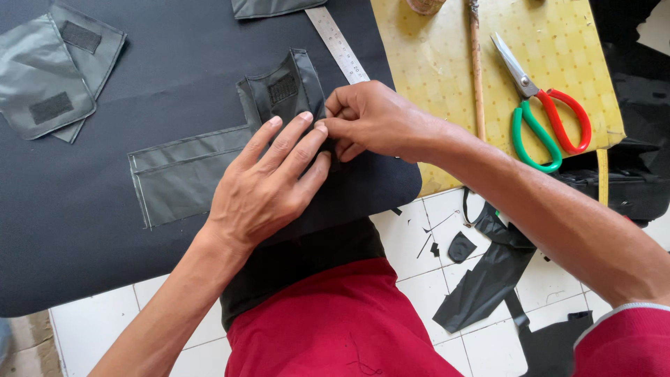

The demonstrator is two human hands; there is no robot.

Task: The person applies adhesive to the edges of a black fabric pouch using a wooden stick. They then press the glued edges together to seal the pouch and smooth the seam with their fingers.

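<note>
Matt grey cloth pocket, shiny metal ruler, glossy plastic-handled scissors

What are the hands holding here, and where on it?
Right hand pinches the grey pocket piece at its right edge; left hand presses flat on it.

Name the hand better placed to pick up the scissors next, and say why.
Probably the right hand: the scissors lie on the yellow board on its side, while the left hand lies flat on the grey fabric piece.
</note>
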